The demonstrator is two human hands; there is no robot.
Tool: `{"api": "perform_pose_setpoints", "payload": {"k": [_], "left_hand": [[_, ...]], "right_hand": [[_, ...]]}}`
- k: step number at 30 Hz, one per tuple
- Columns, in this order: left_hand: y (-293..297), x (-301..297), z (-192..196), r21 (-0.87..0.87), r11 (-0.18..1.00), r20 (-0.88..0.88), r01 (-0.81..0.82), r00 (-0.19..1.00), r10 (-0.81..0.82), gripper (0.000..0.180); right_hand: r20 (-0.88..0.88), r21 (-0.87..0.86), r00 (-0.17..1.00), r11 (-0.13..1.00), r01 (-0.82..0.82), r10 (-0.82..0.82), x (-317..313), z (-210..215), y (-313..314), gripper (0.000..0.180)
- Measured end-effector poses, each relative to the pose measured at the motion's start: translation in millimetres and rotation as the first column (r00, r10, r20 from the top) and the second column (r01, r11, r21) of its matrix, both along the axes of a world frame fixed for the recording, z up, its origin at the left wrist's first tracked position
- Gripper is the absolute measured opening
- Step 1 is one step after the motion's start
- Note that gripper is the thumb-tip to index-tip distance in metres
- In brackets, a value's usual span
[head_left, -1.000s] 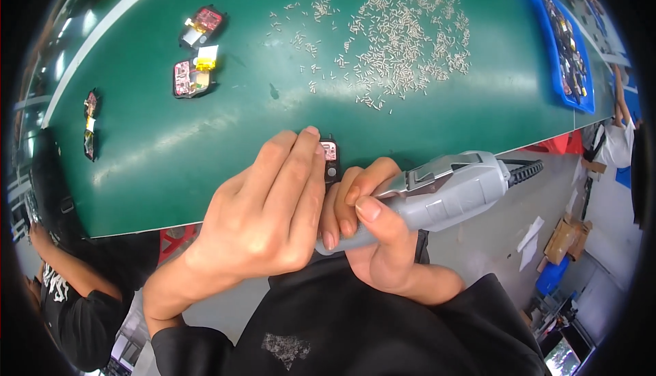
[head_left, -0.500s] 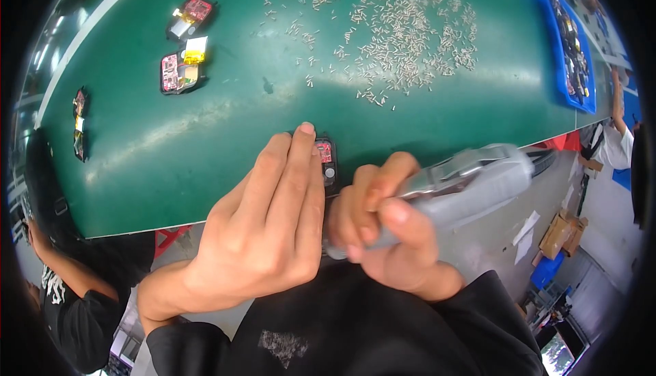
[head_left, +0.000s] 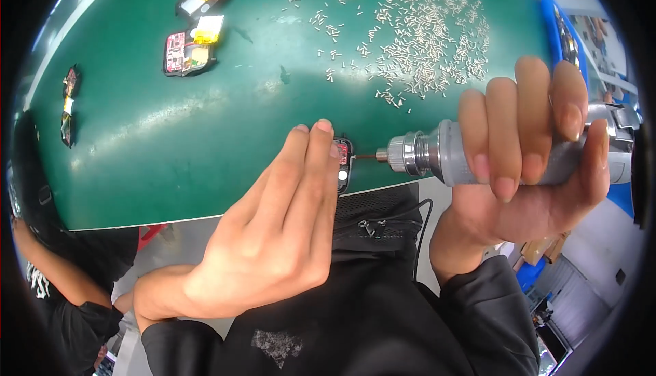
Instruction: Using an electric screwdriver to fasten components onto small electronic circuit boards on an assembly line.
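Screwdriver (head_left: 448,152), grey-bodied with silver metal nose, was clasped in the right grip (head_left: 533,143); the left grip (head_left: 273,232), closure hidden, partly covered a black-cased red circuit board (head_left: 344,160).

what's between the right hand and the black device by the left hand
In the head view, the front of the grey tool, its silver chuck and thin bit lie between the right hand and the black device.
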State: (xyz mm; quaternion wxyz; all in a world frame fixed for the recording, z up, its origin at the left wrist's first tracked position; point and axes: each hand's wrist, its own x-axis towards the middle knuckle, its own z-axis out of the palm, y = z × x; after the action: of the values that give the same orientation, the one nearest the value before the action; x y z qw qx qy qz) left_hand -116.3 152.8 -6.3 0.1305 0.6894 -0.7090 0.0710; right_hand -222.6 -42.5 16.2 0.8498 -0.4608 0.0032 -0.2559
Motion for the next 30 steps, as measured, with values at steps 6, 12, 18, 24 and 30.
{"api": "perform_pose_setpoints", "payload": {"k": [6, 12, 18, 24, 30], "left_hand": [[0.1, -3.7, -3.1, -0.012, 0.999, -0.043, -0.049, 0.998, 0.048, 0.028], [0.9, 1.5, -13.0, -0.089, 0.996, -0.050, -0.013, 0.999, 0.009, 0.025], [4.4, 2.4, -13.8, -0.105, 0.994, -0.077, -0.012, 0.997, 0.004, 0.030], [5.0, 1.0, 6.4, -0.014, 1.000, -0.091, 0.008, 0.996, -0.009, 0.039], [14.1, 10.6, 6.2, 0.010, 1.000, -0.072, 0.011, 0.997, -0.010, 0.036]], "right_hand": [[0.074, 0.103, 0.997, 0.995, -0.015, 0.007, 6.3, -15.6, 0.0, 0.022], [-0.052, -0.076, 0.994, 0.992, -0.099, 0.095, 14.3, -2.8, 1.5, 0.022], [0.000, -0.127, 0.940, 0.932, -0.339, 0.342, 37.4, -6.2, -1.9, 0.023], [-0.038, -0.173, 0.935, 0.919, -0.354, 0.353, 40.2, 6.3, 2.9, 0.025], [0.113, -0.063, 0.964, 0.970, -0.236, 0.242, 32.0, -0.4, 6.8, 0.017]]}}
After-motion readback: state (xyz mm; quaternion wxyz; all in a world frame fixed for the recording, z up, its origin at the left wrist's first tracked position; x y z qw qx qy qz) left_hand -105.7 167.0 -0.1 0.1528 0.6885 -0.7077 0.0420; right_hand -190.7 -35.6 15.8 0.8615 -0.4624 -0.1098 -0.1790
